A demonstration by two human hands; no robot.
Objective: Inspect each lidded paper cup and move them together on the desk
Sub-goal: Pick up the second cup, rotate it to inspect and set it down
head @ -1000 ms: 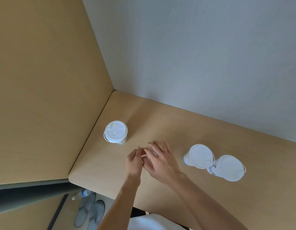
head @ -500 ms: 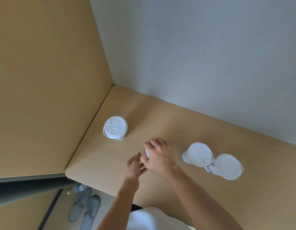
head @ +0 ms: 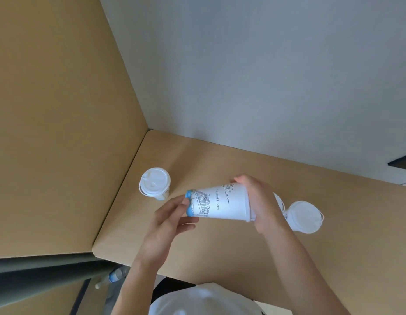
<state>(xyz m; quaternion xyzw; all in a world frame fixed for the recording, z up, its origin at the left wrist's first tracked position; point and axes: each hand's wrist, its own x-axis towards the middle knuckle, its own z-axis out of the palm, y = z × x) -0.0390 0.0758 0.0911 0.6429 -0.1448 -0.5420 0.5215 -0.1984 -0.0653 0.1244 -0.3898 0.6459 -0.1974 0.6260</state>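
The right grip (head: 261, 201) is clasping the printed cup (head: 222, 202) at its lid end, the left grip (head: 168, 221) pinching its base. They are holding it sideways above the counter (head: 220, 160), likely for inspection.

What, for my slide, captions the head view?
Left hand and right hand hold a printed cup sideways above the desk, beside a lidded cup.
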